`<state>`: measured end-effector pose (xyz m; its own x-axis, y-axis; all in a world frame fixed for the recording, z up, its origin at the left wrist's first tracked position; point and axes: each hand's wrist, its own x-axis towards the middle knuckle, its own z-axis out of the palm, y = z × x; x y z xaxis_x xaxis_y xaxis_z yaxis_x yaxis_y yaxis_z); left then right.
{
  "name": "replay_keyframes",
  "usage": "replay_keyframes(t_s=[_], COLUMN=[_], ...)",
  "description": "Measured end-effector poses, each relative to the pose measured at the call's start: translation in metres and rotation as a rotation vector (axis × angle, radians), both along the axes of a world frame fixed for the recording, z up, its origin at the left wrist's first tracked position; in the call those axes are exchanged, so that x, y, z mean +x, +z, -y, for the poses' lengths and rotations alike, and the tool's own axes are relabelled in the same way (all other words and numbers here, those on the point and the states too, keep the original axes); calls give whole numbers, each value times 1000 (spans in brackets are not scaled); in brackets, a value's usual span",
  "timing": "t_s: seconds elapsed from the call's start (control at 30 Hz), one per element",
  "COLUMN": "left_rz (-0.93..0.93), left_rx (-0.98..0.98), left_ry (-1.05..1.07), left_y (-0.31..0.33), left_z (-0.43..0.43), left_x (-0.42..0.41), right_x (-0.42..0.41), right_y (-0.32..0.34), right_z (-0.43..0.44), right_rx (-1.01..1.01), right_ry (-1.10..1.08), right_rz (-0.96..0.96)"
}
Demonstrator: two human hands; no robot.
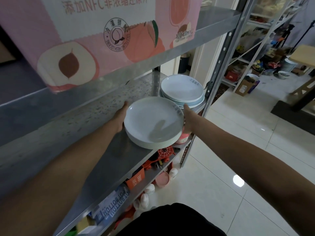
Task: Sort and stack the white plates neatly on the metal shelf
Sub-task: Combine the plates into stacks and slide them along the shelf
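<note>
— Head view: both hands, left [121,116] and right [187,120], clasped on opposite rims of a white plate stack [153,122], steadying it at the metal shelf [71,143] edge.
— Resting or lifted? Hard to tell. Second stack [182,88] just behind.

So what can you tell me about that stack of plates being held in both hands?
The held stack of plates is round, shallow, white and glossy, several nested neatly. Faint grey print marks the top plate's far right rim. It sits level at the metal shelf's front edge, overhanging slightly. The left hand and right hand clasp opposite sides. Another plate stack sits just behind.
</note>
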<state>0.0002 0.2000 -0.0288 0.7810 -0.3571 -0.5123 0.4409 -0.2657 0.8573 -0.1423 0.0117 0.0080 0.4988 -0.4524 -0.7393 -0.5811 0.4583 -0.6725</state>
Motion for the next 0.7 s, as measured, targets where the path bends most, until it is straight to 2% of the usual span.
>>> replay_keyframes(t_s=[0.07, 0.37, 0.57, 0.7], left_rz=[26, 99, 40, -5], left_rx=[-2, 69, 28, -22], left_ry=[37, 163, 110, 154], left_y=[-5, -4, -3, 1], left_z=[-2, 4, -2, -2], left_x=[-9, -26, -25, -23], right_x=[4, 14, -2, -4], right_y=[7, 13, -8, -22], right_z=[4, 1, -8, -24], right_rx=[13, 7, 122, 194], right_ry=[14, 48, 9, -97], right_rz=[86, 18, 104, 147])
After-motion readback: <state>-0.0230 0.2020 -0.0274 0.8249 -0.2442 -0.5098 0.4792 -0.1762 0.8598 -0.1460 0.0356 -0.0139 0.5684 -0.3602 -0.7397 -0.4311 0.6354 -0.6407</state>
